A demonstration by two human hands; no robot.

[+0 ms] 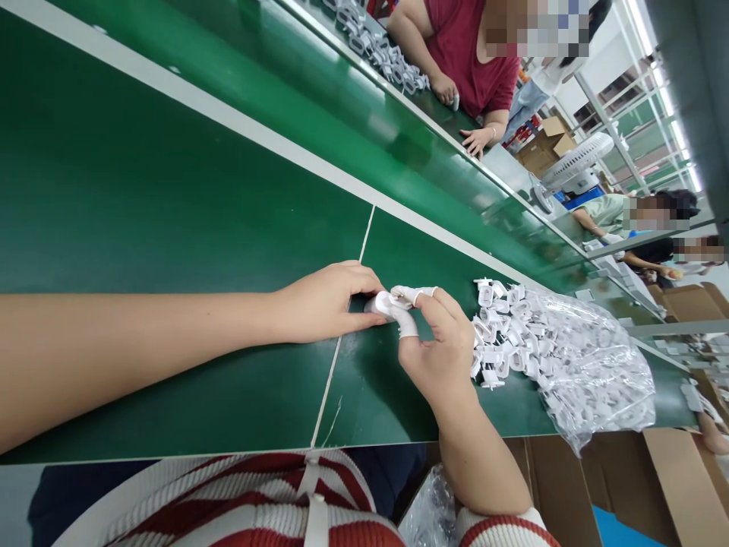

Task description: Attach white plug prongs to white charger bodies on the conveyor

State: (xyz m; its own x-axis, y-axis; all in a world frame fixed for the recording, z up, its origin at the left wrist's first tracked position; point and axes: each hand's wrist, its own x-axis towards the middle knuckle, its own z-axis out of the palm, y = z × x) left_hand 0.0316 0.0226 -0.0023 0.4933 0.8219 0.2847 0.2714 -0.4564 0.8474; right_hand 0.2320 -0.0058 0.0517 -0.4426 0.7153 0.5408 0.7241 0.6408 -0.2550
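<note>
Just above the green table (171, 220), my left hand (336, 300) pinches a small white plastic part (383, 305) between thumb and fingers. From the other side, my right hand (441, 342) grips the same part, with white covers on its thumb and index fingertips. Both hands meet over the table near a pale seam line. The fingers hide much of the part, so its exact kind does not show. To the right of my right hand lies a loose pile of similar-looking white plastic pieces (506, 330).
A clear plastic bag (598, 365) full of white pieces lies beside the pile. Behind the table runs a green conveyor belt (239, 83) with a raised rail. Across it sits a person in a red shirt (484, 68) near more white pieces (381, 53). Cardboard boxes (615, 486) stand below.
</note>
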